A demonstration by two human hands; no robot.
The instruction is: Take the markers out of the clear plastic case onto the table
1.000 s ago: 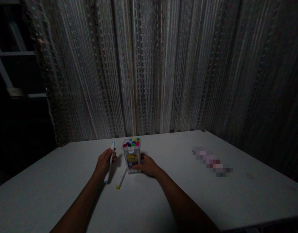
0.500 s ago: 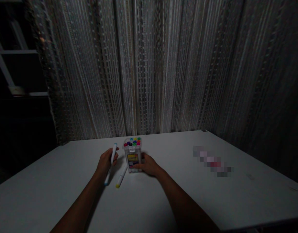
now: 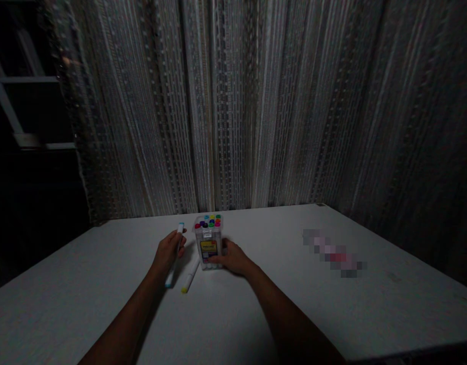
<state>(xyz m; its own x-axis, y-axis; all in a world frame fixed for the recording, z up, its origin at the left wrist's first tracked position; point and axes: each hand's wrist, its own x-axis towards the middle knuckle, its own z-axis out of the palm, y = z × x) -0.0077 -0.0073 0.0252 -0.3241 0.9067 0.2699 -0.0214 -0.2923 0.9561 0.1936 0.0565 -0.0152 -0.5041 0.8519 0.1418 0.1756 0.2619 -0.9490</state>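
Note:
A clear marker box (image 3: 208, 243) with several coloured caps showing at its top stands upright on the white table (image 3: 256, 309). My right hand (image 3: 233, 258) is wrapped around its right side, low down. My left hand (image 3: 167, 252), just left of the box, is closed on a white marker with blue ends (image 3: 175, 253), held tilted with its top near the box. A second white marker with a yellow tip (image 3: 189, 277) lies on the table between my hands, against the foot of the box.
A striped curtain (image 3: 237, 101) hangs right behind the table's far edge. A blurred-out object (image 3: 334, 252) lies on the table to the right. Dark shelving (image 3: 24, 116) stands at the left. The room is dim.
My left hand has shifted the blue-ended marker slightly right and up, closer to the box. My right hand and the box stay put.

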